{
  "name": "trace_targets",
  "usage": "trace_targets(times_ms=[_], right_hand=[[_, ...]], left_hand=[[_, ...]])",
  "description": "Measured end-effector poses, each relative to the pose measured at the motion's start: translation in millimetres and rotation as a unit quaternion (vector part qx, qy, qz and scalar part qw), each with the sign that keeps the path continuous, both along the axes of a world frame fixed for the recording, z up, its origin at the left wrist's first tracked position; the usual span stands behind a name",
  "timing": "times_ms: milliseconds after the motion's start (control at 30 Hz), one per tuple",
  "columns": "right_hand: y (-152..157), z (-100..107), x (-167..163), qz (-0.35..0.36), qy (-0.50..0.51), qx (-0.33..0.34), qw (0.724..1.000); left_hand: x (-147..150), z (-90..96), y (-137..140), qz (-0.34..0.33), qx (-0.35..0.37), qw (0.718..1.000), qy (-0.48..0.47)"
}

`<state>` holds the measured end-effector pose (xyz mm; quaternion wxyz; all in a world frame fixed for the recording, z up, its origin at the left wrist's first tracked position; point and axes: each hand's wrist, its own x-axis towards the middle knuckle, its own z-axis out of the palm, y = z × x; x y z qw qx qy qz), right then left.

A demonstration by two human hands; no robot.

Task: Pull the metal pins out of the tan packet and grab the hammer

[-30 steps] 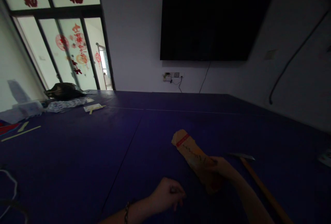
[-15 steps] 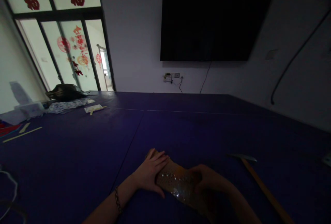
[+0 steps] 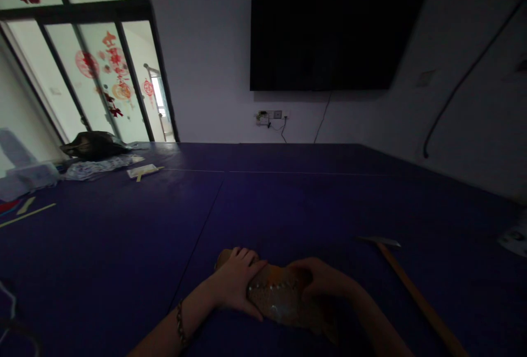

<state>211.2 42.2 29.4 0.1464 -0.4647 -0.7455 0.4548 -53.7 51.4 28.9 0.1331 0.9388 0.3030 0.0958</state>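
Note:
A brown, speckled, fish-shaped thing (image 3: 274, 296), shiny in places with an orange patch on top, lies on the dark blue-purple surface at the bottom middle. Over its left end lies my left hand (image 3: 236, 283), fingers closed over the far side and thumb along the near side. My right hand (image 3: 323, 279) grips its upper right part, the fingertips partly hidden in shadow. The narrower right end trails below my right wrist. To the right of that hand, apart from it, lies a hammer (image 3: 405, 283) with a wooden handle and a thin metal head.
The wide dark blue-purple surface (image 3: 288, 208) has seams across it. At the far left are a black bag (image 3: 96, 145), a white packet (image 3: 142, 171) and pale strips (image 3: 28, 215). A white cord (image 3: 10, 305) lies at the left edge. A television (image 3: 337, 33) hangs on the wall.
The fish-shaped thing has turned a little, its left end shifting left and more of its side showing. My left hand has moved slightly left with it and its fingers have curled more. The view has shifted slightly.

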Motion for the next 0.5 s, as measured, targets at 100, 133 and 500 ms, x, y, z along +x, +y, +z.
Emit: trace_targets(times_ms=[100, 133, 500], right_hand=[[0.2, -1.8, 0.8, -0.020, -0.031, 0.043, 0.998], [0.5, -2.5, 1.0, -0.020, -0.039, 0.056, 0.997], [3.1, -7.8, -2.2, 0.039, -0.073, 0.089, 0.993]], left_hand=[[2.2, -1.2, -2.4, 0.025, -0.010, 1.000, 0.016], [2.9, -1.5, -3.6, 0.034, -0.013, 0.999, 0.020], [4.0, -2.2, -7.3, 0.026, -0.074, 0.997, 0.026]])
